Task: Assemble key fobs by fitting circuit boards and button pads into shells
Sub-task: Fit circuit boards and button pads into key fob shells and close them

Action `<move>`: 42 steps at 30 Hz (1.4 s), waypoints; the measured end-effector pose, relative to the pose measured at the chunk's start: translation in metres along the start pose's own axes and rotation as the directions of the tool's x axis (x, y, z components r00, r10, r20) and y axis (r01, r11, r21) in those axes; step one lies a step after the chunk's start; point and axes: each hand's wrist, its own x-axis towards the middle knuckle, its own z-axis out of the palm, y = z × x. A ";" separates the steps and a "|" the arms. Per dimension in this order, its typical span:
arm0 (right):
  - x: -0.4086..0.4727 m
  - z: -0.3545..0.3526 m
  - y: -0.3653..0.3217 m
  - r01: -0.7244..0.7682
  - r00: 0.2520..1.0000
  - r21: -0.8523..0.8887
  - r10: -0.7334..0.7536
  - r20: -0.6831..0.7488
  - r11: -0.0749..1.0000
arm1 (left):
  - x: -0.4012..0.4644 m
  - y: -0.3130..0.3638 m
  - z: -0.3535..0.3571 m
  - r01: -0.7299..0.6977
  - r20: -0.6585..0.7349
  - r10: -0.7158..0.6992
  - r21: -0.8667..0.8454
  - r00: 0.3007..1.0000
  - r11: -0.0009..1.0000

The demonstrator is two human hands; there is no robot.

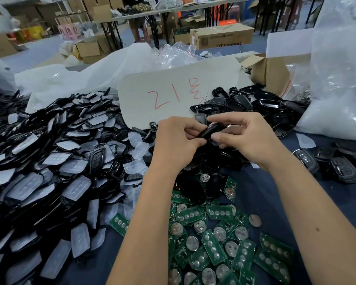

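Surface: dark blue table [275, 202], warehouse behind.
Grip: left hand [173, 140] and right hand [247, 138] both pinched one black fob shell [209, 131], fingers curled round its ends.
Shell position: held above table, just below white card [162, 95].
Circuit boards [214, 243]: green pile under wrists, nearer than card.
Button pads [49, 171]: clear-on-black heap left of card.
Empty shells [245, 99]: right of card.

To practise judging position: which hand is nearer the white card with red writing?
Left. The left hand overlaps the white card's lower edge; the right hand sits further right, before black shells.
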 end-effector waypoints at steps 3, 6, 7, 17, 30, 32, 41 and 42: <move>0.000 0.000 0.001 0.002 1.000 -0.024 -0.002 0.000 1.000 | 0.000 -0.002 0.001 -0.003 0.028 0.003 0.004 1.000 1.000; -0.001 -0.003 0.000 0.015 1.000 -0.013 -0.015 0.024 1.000 | 0.000 -0.002 -0.001 -0.003 0.056 0.003 -0.004 0.998 1.000; -0.001 -0.003 -0.001 0.020 0.999 -0.011 -0.020 0.036 1.000 | -0.001 -0.002 -0.002 -0.007 0.068 0.007 -0.004 0.998 1.000; -0.002 0.004 -0.002 0.045 0.998 -0.089 -0.040 0.054 0.995 | -0.001 -0.005 -0.007 -0.066 0.083 0.064 0.019 0.994 0.998; 0.004 0.006 -0.001 0.018 1.000 0.210 -0.013 -0.028 0.978 | -0.002 -0.013 0.003 0.212 0.084 -0.196 -0.468 0.977 0.858; 0.004 0.008 -0.003 -0.032 0.999 0.249 0.037 -0.017 0.968 | -0.002 -0.012 0.003 0.296 0.144 -0.270 -0.663 0.952 0.688; 0.002 0.018 -0.007 -0.032 0.999 0.232 0.038 -0.019 0.972 | -0.002 -0.016 0.000 0.437 0.387 -0.245 -0.877 0.889 0.199; 0.002 0.018 -0.007 -0.025 0.999 0.250 0.030 -0.019 0.968 | -0.002 -0.016 0.000 0.444 0.397 -0.239 -0.875 0.886 0.193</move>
